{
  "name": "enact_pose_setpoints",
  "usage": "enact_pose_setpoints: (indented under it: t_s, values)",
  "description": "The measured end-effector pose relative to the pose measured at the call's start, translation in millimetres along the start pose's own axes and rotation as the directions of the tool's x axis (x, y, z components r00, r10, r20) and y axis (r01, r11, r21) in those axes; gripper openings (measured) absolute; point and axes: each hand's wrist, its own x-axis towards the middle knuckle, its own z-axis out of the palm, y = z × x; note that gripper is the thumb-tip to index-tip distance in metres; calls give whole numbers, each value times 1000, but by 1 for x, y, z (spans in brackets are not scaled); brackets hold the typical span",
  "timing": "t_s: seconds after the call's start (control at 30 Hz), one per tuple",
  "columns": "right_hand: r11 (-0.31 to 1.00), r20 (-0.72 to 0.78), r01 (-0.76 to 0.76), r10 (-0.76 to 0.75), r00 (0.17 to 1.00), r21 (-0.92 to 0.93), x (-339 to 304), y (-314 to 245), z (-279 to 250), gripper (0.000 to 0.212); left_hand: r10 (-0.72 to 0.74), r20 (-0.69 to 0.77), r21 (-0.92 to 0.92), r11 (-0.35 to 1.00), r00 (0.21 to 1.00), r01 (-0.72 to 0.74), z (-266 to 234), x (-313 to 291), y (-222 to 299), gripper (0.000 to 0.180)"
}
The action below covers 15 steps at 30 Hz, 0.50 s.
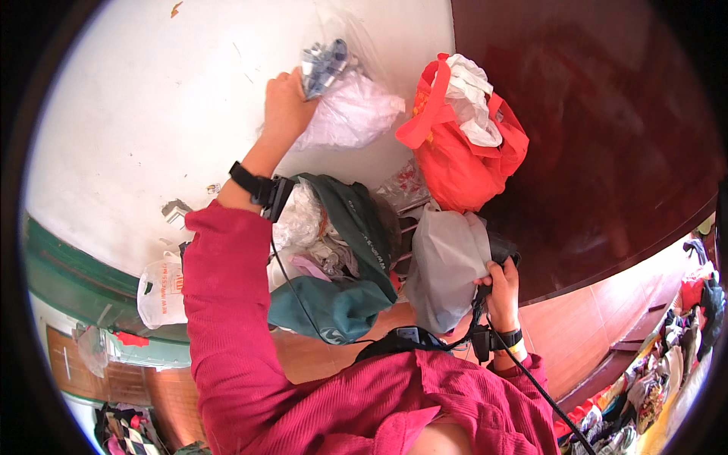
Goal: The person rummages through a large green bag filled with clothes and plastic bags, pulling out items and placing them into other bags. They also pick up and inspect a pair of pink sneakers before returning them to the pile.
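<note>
Up high, my left hand (284, 102) grips a white bag (349, 114) against the wall (152, 114). My right hand (500, 284) squeezes a grey bag (444, 265); its fingers hide behind.

A crumpled white plastic bag (350, 114) hangs at the upper middle of the frame against a white wall, bunched and wrinkled, with a shiny clear-and-silver wad at its top left corner. Below it and to the right, in the middle of the frame, a pale grey plastic bag (444, 265) hangs upright, full and rounded, its lower right edge gathered into folds.
</note>
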Motion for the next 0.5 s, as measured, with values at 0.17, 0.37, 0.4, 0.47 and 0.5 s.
enact_pose_setpoints:
  t_s: [0.17,0.37,0.4,0.47,0.5]
  values:
    - [999,28,11,-12,1000,48,16,2,10,14,181,-380,35,983,907,-181,-73,21,36,39]
    - [1000,8,-16,16,1000,3,7,7,-12,10,449,-482,-144,806,752,-574,-30,40,94,37]
    - [999,-16,-30,29,999,-25,2,8,-17,11,471,-424,-297,735,774,-610,3,37,110,42]
    - [997,-45,-50,47,998,-64,-8,10,-29,11,616,19,-423,719,788,-552,76,22,138,51]
    - [994,-67,-74,68,995,-83,-13,10,-34,12,617,404,-363,785,675,-501,110,10,143,55]
